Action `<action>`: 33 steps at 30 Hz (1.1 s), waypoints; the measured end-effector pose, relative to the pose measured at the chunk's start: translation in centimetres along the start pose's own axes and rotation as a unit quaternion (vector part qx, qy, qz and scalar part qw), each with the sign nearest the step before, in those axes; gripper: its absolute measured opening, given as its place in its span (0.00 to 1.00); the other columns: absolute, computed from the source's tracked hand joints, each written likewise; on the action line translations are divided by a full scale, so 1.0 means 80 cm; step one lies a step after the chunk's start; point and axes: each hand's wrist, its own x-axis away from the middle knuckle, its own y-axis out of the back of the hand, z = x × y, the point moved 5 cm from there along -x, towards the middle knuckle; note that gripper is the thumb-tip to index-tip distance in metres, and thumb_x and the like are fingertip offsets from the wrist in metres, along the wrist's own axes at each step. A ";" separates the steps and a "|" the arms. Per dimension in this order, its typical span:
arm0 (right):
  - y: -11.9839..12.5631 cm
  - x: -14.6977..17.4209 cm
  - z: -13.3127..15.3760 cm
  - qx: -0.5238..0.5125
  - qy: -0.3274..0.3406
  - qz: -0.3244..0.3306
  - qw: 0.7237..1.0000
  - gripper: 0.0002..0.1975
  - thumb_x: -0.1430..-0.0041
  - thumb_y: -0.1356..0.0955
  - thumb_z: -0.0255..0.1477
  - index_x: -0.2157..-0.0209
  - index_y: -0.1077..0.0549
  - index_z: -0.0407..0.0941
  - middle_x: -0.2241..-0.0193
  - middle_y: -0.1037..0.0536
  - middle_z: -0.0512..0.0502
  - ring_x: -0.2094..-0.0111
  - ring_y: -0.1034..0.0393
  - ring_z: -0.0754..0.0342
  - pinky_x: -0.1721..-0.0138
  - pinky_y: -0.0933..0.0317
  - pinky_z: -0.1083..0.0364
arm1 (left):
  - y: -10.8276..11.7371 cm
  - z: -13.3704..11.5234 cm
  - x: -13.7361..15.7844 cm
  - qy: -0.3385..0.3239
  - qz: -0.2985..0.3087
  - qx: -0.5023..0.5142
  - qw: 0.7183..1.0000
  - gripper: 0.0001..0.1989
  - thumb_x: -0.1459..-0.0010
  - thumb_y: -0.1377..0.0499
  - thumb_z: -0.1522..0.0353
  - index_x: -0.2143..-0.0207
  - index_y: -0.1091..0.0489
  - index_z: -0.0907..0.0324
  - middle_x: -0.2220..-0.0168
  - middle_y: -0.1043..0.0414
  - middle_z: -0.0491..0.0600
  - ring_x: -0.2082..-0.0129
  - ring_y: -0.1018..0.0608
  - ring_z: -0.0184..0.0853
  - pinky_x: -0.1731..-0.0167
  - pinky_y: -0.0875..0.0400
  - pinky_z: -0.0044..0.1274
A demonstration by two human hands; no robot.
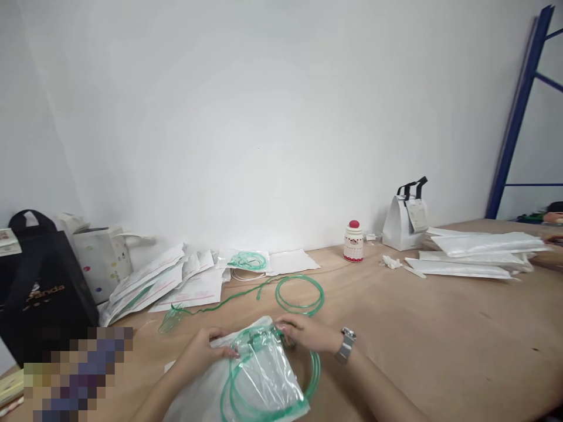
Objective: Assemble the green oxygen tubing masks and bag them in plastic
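A clear-fronted plastic pouch with a whitish backing lies tilted before me, with loops of green tubing showing at it. My left hand has its thumb and fingers closed on the pouch's upper left side. At the upper right corner, my right hand, with a metal watch on the wrist, pinches the pouch beside a small clear piece that the fingers partly hide. More coiled green tubing lies on the table behind and beside the right hand. A clear greenish cup-shaped piece rests at the left.
White paper packets are piled at back left beside black and dotted bags. Another packet of green tubing sits by the wall. A red-topped jar, a white bag and stacked white pouches stand at right.
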 end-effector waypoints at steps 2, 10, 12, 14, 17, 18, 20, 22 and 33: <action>0.003 -0.003 -0.002 -0.027 -0.006 0.004 1.000 0.15 0.43 0.40 0.35 0.65 0.25 0.45 0.79 0.27 0.50 0.78 0.36 0.57 0.78 0.41 0.60 | 0.001 -0.002 0.001 0.001 -0.007 -0.004 1.000 0.13 0.60 0.38 0.60 0.72 0.25 0.59 0.70 0.24 0.46 0.64 0.25 0.43 0.65 0.35 0.25; -0.015 -0.008 -0.006 -0.061 -0.007 -0.004 0.998 0.13 0.46 0.39 0.30 0.70 0.24 0.44 0.84 0.33 0.54 0.89 0.44 0.63 0.90 0.52 0.64 | -0.005 0.000 -0.004 -0.015 0.000 0.001 1.000 0.12 0.61 0.38 0.62 0.74 0.26 0.60 0.74 0.25 0.45 0.67 0.26 0.41 0.69 0.36 0.23; -0.015 -0.009 -0.006 -0.067 -0.002 -0.003 0.998 0.11 0.47 0.38 0.29 0.74 0.24 0.43 0.82 0.31 0.53 0.89 0.44 0.64 0.90 0.53 0.64 | -0.006 0.000 -0.005 -0.016 0.004 0.004 1.000 0.11 0.61 0.38 0.62 0.75 0.26 0.60 0.74 0.25 0.45 0.67 0.26 0.41 0.69 0.36 0.23; -0.015 -0.009 -0.007 -0.078 -0.005 -0.002 0.997 0.12 0.47 0.38 0.29 0.77 0.25 0.43 0.80 0.30 0.53 0.90 0.44 0.65 0.91 0.54 0.64 | -0.007 -0.001 -0.005 -0.017 0.010 0.008 1.000 0.11 0.61 0.37 0.62 0.75 0.25 0.60 0.74 0.25 0.46 0.67 0.26 0.42 0.69 0.36 0.24; -0.014 -0.010 -0.008 -0.098 -0.010 -0.005 0.995 0.13 0.48 0.38 0.28 0.80 0.27 0.43 0.77 0.28 0.52 0.88 0.40 0.63 0.90 0.50 0.63 | -0.008 -0.005 -0.003 -0.023 0.017 0.013 0.999 0.12 0.60 0.37 0.62 0.73 0.25 0.60 0.72 0.24 0.46 0.66 0.26 0.42 0.67 0.36 0.24; -0.014 -0.011 -0.009 -0.105 -0.010 -0.008 0.994 0.13 0.48 0.38 0.28 0.81 0.27 0.43 0.77 0.27 0.51 0.86 0.37 0.62 0.88 0.47 0.62 | -0.009 -0.007 -0.003 -0.025 0.021 0.016 0.999 0.12 0.60 0.37 0.62 0.72 0.25 0.60 0.71 0.24 0.46 0.65 0.26 0.42 0.66 0.36 0.24; -0.014 -0.012 -0.010 -0.120 -0.010 -0.017 0.993 0.11 0.50 0.36 0.27 0.83 0.27 0.43 0.77 0.26 0.51 0.80 0.33 0.58 0.81 0.40 0.61 | -0.012 -0.011 -0.002 -0.025 0.031 0.022 0.999 0.12 0.60 0.37 0.62 0.72 0.25 0.60 0.71 0.24 0.47 0.65 0.26 0.42 0.66 0.36 0.24; -0.016 -0.014 -0.012 -0.136 -0.015 -0.022 0.990 0.10 0.52 0.34 0.28 0.83 0.27 0.43 0.78 0.25 0.50 0.75 0.31 0.55 0.74 0.38 0.59 | -0.015 -0.014 -0.001 -0.023 0.045 0.030 0.998 0.13 0.60 0.37 0.62 0.72 0.24 0.61 0.71 0.23 0.47 0.65 0.26 0.42 0.66 0.36 0.24; -0.032 -0.023 -0.028 -0.278 -0.126 -0.020 0.952 0.19 0.58 0.29 0.39 0.69 0.24 0.38 0.80 0.23 0.45 0.78 0.28 0.54 0.75 0.35 0.57 | -0.025 -0.012 0.010 0.016 0.128 0.058 0.990 0.21 0.61 0.36 0.58 0.65 0.27 0.61 0.64 0.24 0.48 0.60 0.26 0.41 0.63 0.34 0.24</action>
